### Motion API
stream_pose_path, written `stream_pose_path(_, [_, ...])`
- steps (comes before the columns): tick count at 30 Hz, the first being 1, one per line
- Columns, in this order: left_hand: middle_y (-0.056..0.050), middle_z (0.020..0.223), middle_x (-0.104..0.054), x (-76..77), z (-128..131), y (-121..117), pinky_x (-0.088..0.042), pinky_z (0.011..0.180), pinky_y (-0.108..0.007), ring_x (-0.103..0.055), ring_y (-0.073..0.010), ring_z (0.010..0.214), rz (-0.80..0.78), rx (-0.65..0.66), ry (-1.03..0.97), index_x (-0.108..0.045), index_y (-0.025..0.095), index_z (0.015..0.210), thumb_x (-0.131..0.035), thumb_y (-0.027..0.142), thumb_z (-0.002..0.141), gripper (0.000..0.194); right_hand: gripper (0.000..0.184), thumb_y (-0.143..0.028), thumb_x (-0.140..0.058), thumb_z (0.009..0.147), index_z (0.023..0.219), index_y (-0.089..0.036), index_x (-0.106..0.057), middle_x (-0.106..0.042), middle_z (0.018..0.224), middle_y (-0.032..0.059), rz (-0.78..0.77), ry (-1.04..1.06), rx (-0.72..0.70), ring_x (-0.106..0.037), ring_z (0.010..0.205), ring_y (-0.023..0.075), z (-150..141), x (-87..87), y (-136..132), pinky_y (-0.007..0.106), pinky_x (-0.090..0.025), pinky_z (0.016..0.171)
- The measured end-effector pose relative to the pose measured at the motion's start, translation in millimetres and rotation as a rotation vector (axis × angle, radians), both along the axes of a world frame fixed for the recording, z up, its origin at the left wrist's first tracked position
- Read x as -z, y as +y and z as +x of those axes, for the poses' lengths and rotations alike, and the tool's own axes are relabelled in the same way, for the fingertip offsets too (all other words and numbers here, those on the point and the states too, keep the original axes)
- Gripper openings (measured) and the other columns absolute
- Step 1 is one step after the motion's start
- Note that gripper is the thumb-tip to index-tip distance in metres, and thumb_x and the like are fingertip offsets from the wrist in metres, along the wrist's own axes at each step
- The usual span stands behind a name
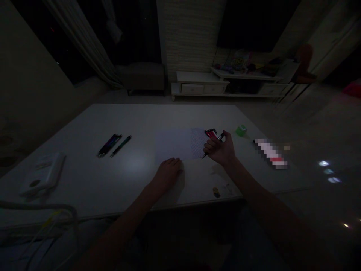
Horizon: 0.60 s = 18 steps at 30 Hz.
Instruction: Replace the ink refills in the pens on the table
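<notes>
My right hand (221, 149) grips a bunch of several red-and-black pens (211, 133), with one dark pen tip poking out below my fist. It lies over the right edge of a sheet of paper (175, 145), beside a second sheet with fine handwriting or print (199, 143). My left hand (168, 172) rests palm down on the white table (135, 120), its fingertips at the paper's lower edge and holding nothing. Far to the left lie a dark green pen (121, 146) and a small bunch of dark pens (108, 145).
A small green object (241, 130) and a pixelated, blurred item (270, 153) lie right of the pens. A white device (42, 173) sits at the table's left, with pale cables (42, 214) below. A low white cabinet (200, 84) and a stool (142, 77) stand beyond the table.
</notes>
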<state>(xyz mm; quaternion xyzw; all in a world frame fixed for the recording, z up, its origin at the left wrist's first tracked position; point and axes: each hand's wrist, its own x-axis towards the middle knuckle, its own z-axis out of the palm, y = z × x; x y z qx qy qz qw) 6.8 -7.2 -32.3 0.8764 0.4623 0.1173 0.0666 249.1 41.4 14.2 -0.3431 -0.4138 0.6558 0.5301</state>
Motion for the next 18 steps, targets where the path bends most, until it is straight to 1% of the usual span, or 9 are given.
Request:
stream_pose_path(3, [-0.012,0.124,-0.053,3.4,-1,1,-0.037,0.096,-0.042,-0.047,-0.0247,0.116,0.017,0.009,-0.01,-0.052,0.017,0.115,-0.046,0.02,0.084,0.032,0.045,-0.059,-0.022,0.08,0.053,-0.023,-0.024,-0.022,0.046,-0.0039,-0.026,0.067,0.001,-0.023,0.045,0.0136,1,0.8,1,0.029,-0.028,0.046])
stream_pose_path(6, [-0.012,0.125,-0.052,4.4,-1,2,-0.037,0.096,-0.042,-0.047,-0.0243,0.116,0.012,0.013,-0.018,-0.052,0.016,0.115,-0.045,0.021,0.085,0.031,0.043,-0.056,-0.032,0.081,0.054,-0.022,-0.034,-0.026,0.043,-0.0049,-0.09,0.152,0.006,-0.025,0.041,0.0116,0,0.9,4,0.026,-0.029,0.043])
stream_pose_path(8, [-0.012,0.125,-0.052,4.0,-1,2,-0.036,0.097,-0.042,-0.046,-0.0241,0.116,0.0,0.01,-0.018,-0.051,0.016,0.116,-0.044,0.021,0.086,0.032,0.037,-0.048,-0.042,0.081,0.055,-0.021,-0.04,-0.03,0.04,-0.0055,-0.153,0.171,0.015,-0.028,0.038,0.0099,-1,1.4,8,0.024,-0.029,0.04])
stream_pose_path(10, [-0.011,0.125,-0.052,3.9,-2,3,-0.035,0.098,-0.041,-0.045,-0.0237,0.117,-0.012,0.011,-0.005,-0.049,0.016,0.118,-0.043,0.021,0.086,0.033,0.032,-0.039,-0.044,0.081,0.056,-0.019,-0.046,-0.04,0.04,-0.0034,-0.2,0.155,0.045,-0.036,0.038,0.0093,-4,3.1,13,0.022,-0.034,0.041])
stream_pose_path(11, [-0.011,0.126,-0.051,4.3,-2,3,-0.034,0.098,-0.041,-0.044,-0.0235,0.118,-0.014,0.015,0.004,-0.049,0.016,0.119,-0.042,0.021,0.087,0.034,0.031,-0.038,-0.043,0.082,0.058,-0.018,-0.049,-0.047,0.043,-0.001,-0.221,0.123,0.058,-0.043,0.04,0.01,-6,4.5,15,0.022,-0.037,0.042])
stream_pose_path(13, [-0.01,0.126,-0.051,6.1,-3,5,-0.034,0.098,-0.04,-0.043,-0.0237,0.118,-0.008,0.015,0.021,-0.048,0.015,0.12,-0.042,0.021,0.087,0.034,0.039,-0.044,-0.037,0.082,0.064,-0.016,-0.055,-0.057,0.049,0.0043,-0.259,-0.016,0.077,-0.052,0.044,0.0133,-9,8.4,18,0.025,-0.043,0.044])
stream_pose_path(15, [-0.011,0.127,-0.05,8.5,-3,7,-0.034,0.097,-0.04,-0.044,-0.0242,0.117,0.013,0.011,0.033,-0.048,0.014,0.12,-0.041,0.022,0.088,0.034,0.048,-0.053,-0.034,0.082,0.07,-0.014,-0.059,-0.059,0.048,0.0061,-0.267,-0.218,0.082,-0.056,0.043,0.0156,-12,13.6,21,0.026,-0.045,0.043])
stream_pose_path(16, [-0.011,0.126,-0.05,9.8,-3,8,-0.035,0.097,-0.04,-0.044,-0.0243,0.116,0.024,0.01,0.037,-0.048,0.014,0.119,-0.04,0.022,0.088,0.034,0.048,-0.056,-0.037,0.08,0.072,-0.014,-0.059,-0.059,0.048,0.0054,-0.239,-0.309,0.092,-0.056,0.042,0.0155,-14,16.4,22,0.025,-0.045,0.042])
stream_pose_path(18, [-0.011,0.126,-0.05,12.1,-3,9,-0.035,0.096,-0.04,-0.044,-0.0241,0.115,0.045,0.01,0.041,-0.049,0.013,0.118,-0.039,0.02,0.088,0.032,0.04,-0.054,-0.048,0.076,0.073,-0.015,-0.058,-0.058,0.048,0.002,-0.122,-0.463,0.134,-0.055,0.041,0.013,-19,22.2,25,0.022,-0.043,0.039])
